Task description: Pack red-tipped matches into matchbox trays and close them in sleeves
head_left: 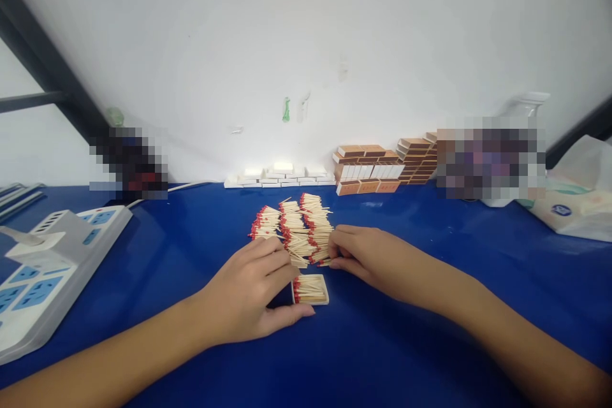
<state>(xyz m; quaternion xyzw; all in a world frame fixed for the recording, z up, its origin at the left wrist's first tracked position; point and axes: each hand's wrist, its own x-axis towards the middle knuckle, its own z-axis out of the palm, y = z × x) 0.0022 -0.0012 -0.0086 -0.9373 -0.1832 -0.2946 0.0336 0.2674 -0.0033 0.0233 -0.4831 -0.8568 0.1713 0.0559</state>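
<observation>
A pile of red-tipped matches lies on the blue table in front of me. Just below it sits a small white matchbox tray partly filled with matches. My left hand rests beside the tray, thumb along its front edge and fingers curled at its left side, steadying it. My right hand reaches into the lower right of the pile, its fingers pinched together on a few matches.
White inner trays line the wall at the back. Brown matchbox sleeves are stacked to their right. A white power strip lies at the left. A plastic bag sits at the far right.
</observation>
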